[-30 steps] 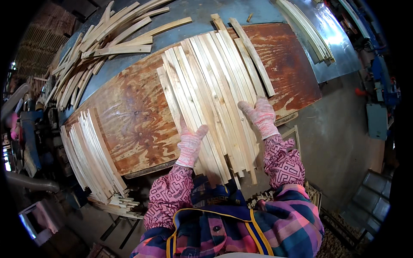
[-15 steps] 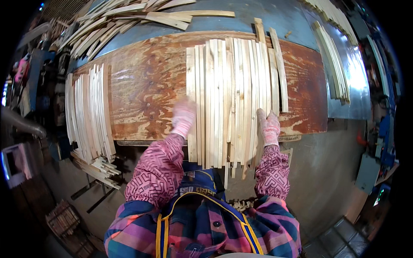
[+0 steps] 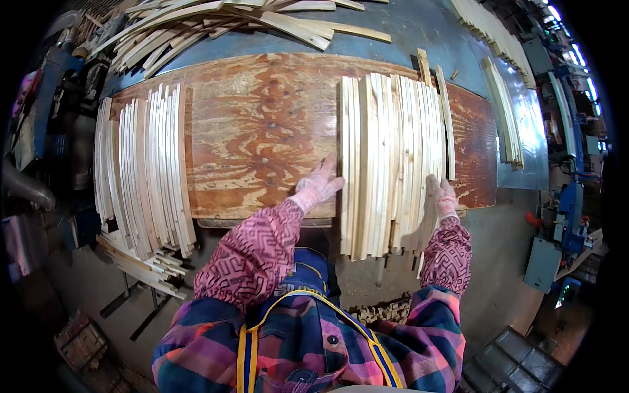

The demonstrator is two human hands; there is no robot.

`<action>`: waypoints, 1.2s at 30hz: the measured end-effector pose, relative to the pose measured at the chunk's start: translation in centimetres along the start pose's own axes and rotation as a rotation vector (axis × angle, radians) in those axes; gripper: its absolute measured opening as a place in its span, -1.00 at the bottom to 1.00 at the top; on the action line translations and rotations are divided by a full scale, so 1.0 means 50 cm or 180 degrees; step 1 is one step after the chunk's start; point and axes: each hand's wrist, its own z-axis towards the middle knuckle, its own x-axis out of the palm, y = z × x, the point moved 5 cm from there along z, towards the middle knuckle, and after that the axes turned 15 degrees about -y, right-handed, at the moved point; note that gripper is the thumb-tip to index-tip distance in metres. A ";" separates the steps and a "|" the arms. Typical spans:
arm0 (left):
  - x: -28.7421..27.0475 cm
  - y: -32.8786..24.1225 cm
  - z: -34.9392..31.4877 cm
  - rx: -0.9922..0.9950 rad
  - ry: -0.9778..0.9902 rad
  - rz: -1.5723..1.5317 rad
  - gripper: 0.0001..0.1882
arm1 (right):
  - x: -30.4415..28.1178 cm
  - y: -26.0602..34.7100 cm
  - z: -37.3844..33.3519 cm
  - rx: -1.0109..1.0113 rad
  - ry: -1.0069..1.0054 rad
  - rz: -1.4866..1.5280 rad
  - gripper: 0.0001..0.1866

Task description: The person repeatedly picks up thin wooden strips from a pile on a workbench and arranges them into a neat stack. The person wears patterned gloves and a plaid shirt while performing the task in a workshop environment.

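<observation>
Workshop interior, with blue machinery (image 3: 567,213) along the right and grey floor (image 3: 495,262) below. At centre, a worn brown plywood desk (image 3: 262,137); beyond it, a blue-grey surface (image 3: 409,29) with a loose heap of pale strips (image 3: 291,31) lying crosswise. On the desk, right of middle: row of wooden slats (image 3: 386,164), laid side by side lengthwise away from the body, near ends overhanging the front edge. Just right of the row, a single slat (image 3: 447,124) set slightly apart. Toward the left end of the desk, second bundle of slats (image 3: 141,177), also overhanging.

Left hand (image 3: 318,185), in pink-white knit glove: low over bare plywood, just left of the row; grip spread, nothing held, thumb toward the outermost slat. Cannot tell if touching. Right hand (image 3: 443,195), gloved alike: at the right margin of the row, near its front end; cannot tell whether grip pinching or merely resting. Both forearms in pink patterned sleeves (image 3: 252,252).
</observation>
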 end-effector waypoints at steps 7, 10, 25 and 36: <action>-0.197 0.346 -0.148 -0.0532 -0.0437 -0.1432 -0.36 | -0.098 0.161 -0.139 0.0566 -0.1149 -0.0254 -0.25; -0.253 0.395 -0.132 -0.0599 -0.0675 -0.1841 -0.32 | -0.039 0.301 -0.147 -0.0462 -0.1834 -0.0762 -0.29; -0.449 0.474 -0.028 -0.1507 -0.1726 -0.1961 -0.41 | 0.523 1.436 -0.131 -0.2853 0.0184 -0.0392 -0.19; -0.580 0.391 0.276 -0.0712 -0.1597 -0.4546 -0.18 | 0.454 1.308 -0.146 -0.2864 0.2539 0.0988 -0.40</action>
